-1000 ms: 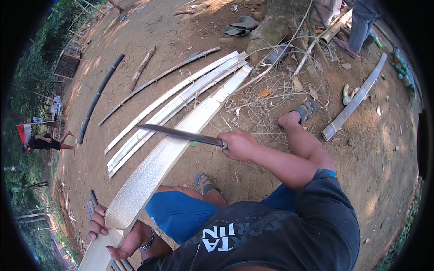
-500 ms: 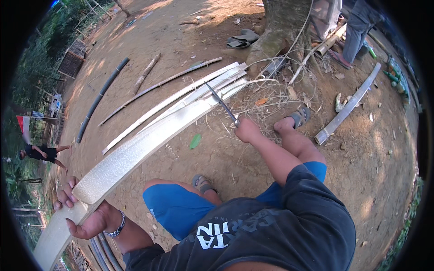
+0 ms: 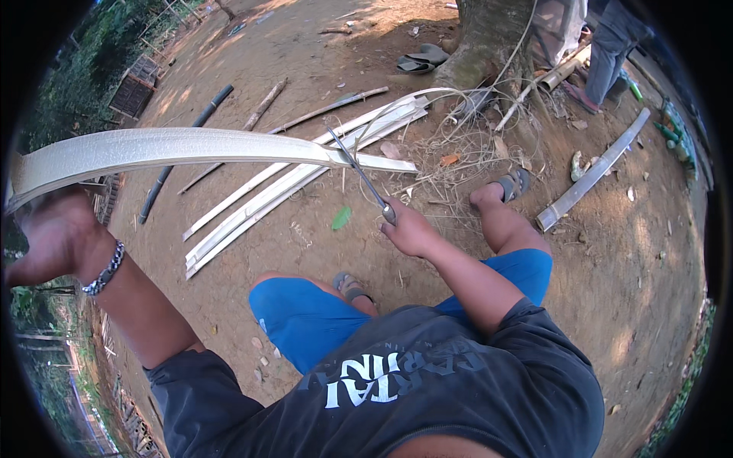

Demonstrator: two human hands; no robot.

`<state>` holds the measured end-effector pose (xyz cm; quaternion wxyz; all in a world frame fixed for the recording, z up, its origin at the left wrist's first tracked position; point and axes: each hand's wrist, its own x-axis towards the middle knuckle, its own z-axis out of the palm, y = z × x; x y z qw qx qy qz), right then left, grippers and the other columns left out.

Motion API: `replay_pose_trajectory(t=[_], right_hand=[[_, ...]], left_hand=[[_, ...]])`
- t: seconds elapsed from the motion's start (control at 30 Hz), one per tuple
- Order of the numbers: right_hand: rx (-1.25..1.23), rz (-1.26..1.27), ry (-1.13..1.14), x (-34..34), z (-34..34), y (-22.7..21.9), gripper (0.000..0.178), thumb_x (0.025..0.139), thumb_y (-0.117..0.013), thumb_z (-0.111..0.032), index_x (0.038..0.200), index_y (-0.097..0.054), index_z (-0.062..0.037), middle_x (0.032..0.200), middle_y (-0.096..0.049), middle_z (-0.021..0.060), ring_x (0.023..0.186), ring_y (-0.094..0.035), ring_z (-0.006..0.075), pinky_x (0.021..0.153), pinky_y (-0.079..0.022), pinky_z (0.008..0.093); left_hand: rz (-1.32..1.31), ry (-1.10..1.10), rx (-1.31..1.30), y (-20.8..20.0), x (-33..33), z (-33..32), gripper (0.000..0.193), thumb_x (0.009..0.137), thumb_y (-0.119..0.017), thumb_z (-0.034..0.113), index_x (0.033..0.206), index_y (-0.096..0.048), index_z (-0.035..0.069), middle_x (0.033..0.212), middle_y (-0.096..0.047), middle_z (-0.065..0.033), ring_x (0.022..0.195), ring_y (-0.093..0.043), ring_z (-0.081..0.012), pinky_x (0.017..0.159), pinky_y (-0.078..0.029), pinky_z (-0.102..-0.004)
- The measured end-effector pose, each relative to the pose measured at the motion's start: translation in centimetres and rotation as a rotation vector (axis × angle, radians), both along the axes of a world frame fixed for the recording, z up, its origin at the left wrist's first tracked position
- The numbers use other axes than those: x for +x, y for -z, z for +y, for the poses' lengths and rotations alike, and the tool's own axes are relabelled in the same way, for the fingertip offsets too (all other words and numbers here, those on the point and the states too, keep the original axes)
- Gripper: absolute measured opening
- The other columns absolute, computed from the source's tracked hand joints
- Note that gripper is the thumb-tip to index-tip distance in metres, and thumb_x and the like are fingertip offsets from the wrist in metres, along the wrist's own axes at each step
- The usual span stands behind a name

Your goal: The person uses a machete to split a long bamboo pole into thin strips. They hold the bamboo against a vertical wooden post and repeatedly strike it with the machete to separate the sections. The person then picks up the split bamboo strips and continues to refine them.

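Note:
A long pale split bamboo strip (image 3: 183, 145) arches from the far left toward the middle, its thin end near the ground by the tree. My left hand (image 3: 65, 237) is raised at the left edge beneath the strip, holding it up; its fingers are blurred and partly hidden behind the strip, the thumb sticking out. My right hand (image 3: 411, 229) is closed round the handle of a long narrow knife (image 3: 360, 172). The blade points up and left and crosses the strip near its thin end. Several other split bamboo strips (image 3: 305, 175) lie on the ground below.
A tree trunk (image 3: 489, 38) with shoes (image 3: 422, 59) at its foot stands ahead, thin shavings (image 3: 466, 145) around it. Dark poles (image 3: 187, 149) lie left, a bamboo length (image 3: 595, 169) right. A person's trousered legs (image 3: 611, 53) show at the upper right.
My left hand has swung up and left, lifting the strip, which now bows in an arch. The knife has shifted slightly left and down, still at the strip.

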<state>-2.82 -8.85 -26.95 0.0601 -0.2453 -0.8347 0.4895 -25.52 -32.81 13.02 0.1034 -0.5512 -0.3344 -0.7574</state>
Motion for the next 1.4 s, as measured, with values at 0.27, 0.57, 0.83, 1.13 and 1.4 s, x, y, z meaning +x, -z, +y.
replay_pose_trajectory(t=[0.27,0.57,0.83,1.13,1.4], right_hand=[[0.043,-0.141,-0.002,0.3,-0.9,2.1,0.046,0.086,-0.062,-0.021,0.127,-0.050,-0.0065,0.105,-0.064,0.0237,0.102,-0.061,0.0413,0.087,-0.048,0.0490],[0.052,0.250,-0.170,-0.1,-5.9,-7.5,0.034,0.084,-0.061,-0.017,0.116,-0.057,-0.0055,0.093,-0.067,0.0229,0.090,-0.065,0.0400,0.079,-0.052,0.0478],[-0.023,-0.119,-0.004,0.0,-2.8,1.3,0.025,0.084,-0.057,-0.015,0.105,-0.061,-0.0031,0.095,-0.067,0.0246,0.094,-0.065,0.0400,0.086,-0.050,0.0483],[0.015,-0.294,0.040,-0.6,5.0,8.1,0.026,0.082,-0.058,-0.014,0.105,-0.062,-0.0042,0.096,-0.067,0.0251,0.095,-0.065,0.0396,0.086,-0.051,0.0473],[0.129,-0.026,-0.117,-3.4,2.3,3.8,0.024,0.081,-0.057,-0.012,0.103,-0.061,-0.0025,0.092,-0.067,0.0199,0.090,-0.066,0.0368,0.082,-0.051,0.0483]], left_hand=[[-0.338,-0.307,0.055,15.0,2.3,3.4,0.058,0.089,-0.059,0.052,0.129,-0.045,0.012,0.107,-0.057,-0.0148,0.107,-0.058,-0.0295,0.095,-0.046,-0.0530],[-0.243,-0.219,0.074,14.7,6.6,2.8,0.046,0.091,-0.058,0.040,0.130,-0.042,0.020,0.090,-0.048,-0.0067,0.080,-0.050,-0.0191,0.074,-0.044,-0.0401],[-0.188,-0.201,0.034,14.7,7.7,2.7,0.044,0.092,-0.054,0.037,0.130,-0.043,0.017,0.092,-0.047,-0.0078,0.080,-0.049,-0.0201,0.073,-0.043,-0.0409],[-0.222,-0.171,0.051,15.0,5.3,3.6,0.042,0.089,-0.055,0.031,0.127,-0.045,0.016,0.091,-0.046,-0.0077,0.078,-0.049,-0.0208,0.071,-0.042,-0.0404],[-0.223,-0.215,0.060,14.6,4.9,2.6,0.039,0.086,-0.056,0.030,0.121,-0.049,0.014,0.088,-0.045,-0.0086,0.075,-0.048,-0.0208,0.070,-0.041,-0.0402]])
